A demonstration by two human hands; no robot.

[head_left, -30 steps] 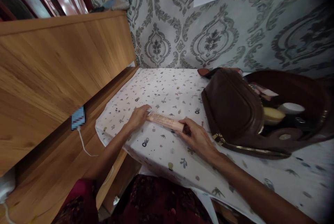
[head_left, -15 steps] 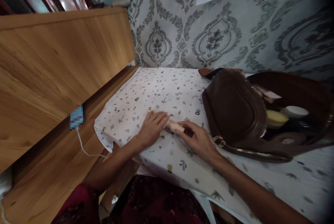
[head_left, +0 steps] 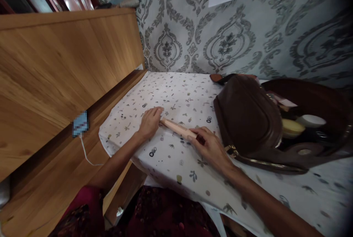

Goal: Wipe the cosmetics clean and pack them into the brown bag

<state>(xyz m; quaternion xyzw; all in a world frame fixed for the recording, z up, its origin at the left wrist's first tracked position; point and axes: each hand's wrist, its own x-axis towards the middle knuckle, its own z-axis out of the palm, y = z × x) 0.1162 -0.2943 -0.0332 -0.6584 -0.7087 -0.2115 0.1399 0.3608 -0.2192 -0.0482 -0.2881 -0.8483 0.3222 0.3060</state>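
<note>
A light wooden stick-like piece (head_left: 176, 128) lies slanted just over the white patterned cloth (head_left: 165, 159). My right hand (head_left: 208, 145) grips its right end between thumb and fingers. At the other end is my left hand (head_left: 150, 122), its fingers curled and close together near the tip; what they hold, if anything, is hidden. To the right of my right hand stands an open brown bag (head_left: 245, 115) with a gold zipper.
Inside the bag are a yellow item (head_left: 292, 127) and a white item (head_left: 313, 120). A wooden panel (head_left: 74, 60) rises at the left, with a white cable (head_left: 85, 152) beside it. Patterned wallpaper (head_left: 190, 20) stands behind the table.
My left hand has slid left along the wooden piece to its far end, uncovering most of its length. My right hand keeps its grip in nearly the same place.
</note>
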